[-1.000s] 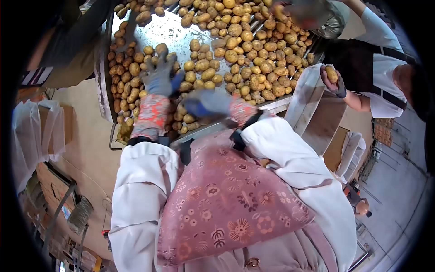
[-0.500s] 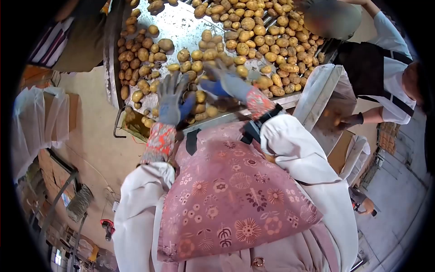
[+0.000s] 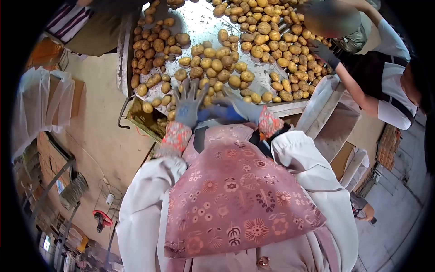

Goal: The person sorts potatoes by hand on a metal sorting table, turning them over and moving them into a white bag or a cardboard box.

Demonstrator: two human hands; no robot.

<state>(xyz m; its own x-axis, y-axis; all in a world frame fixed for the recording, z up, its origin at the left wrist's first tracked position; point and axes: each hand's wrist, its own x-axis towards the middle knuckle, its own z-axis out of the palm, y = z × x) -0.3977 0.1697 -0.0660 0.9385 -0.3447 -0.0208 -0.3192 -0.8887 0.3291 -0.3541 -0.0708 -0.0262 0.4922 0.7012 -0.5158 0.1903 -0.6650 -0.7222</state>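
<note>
Both my hands wear grey and blue work gloves at the near edge of a metal sorting table (image 3: 188,22). My left hand (image 3: 187,103) is open, its fingers spread over the near side of a heap of potatoes (image 3: 212,63). Beside it on the right, my right hand (image 3: 240,108) reaches out with extended, slightly blurred fingers touching or almost touching the nearest potatoes. The thumb sides of the two gloves come close together. No potato is visibly gripped in either hand; some potatoes beneath the fingers are hidden.
More potatoes lie in a left group (image 3: 156,43) and a large right pile (image 3: 272,34). An open sack (image 3: 147,115) hangs at the table's near left corner. A co-worker's gloved hand (image 3: 324,52) is at the right pile; a pale chute (image 3: 319,102) stands at right.
My hands have drawn nearer to my body and closer together. Potatoes have gathered in front of them. The co-worker's gloved hand has moved up onto the right pile.
</note>
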